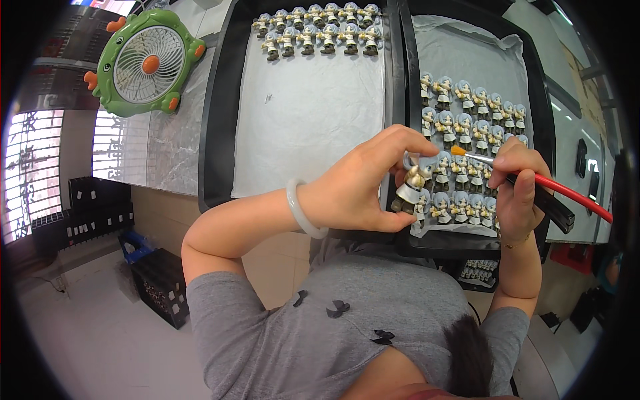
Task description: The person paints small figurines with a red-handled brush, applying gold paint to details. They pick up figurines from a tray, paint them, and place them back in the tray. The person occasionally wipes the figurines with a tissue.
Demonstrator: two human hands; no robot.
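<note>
Pinched in left hand (363, 183), with figurine (410, 189) tilted above right black tray (460, 246); finished in grey-blue hair, white-and-gold clothing, dark boots. Gripping red-handled brush (567, 191) and black bar (555, 212) in right hand (519, 215).

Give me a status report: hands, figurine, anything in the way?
Left fingers holding one figurine. Right fingers gripping red-handled brush, black bar alongside. Other figurines crowded close by, in black tray.

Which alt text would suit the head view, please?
A person's left hand holds a small figurine; the right hand holds a red-handled brush and a black object. Two black trays hold rows of similar figurines beside a green fan.
</note>
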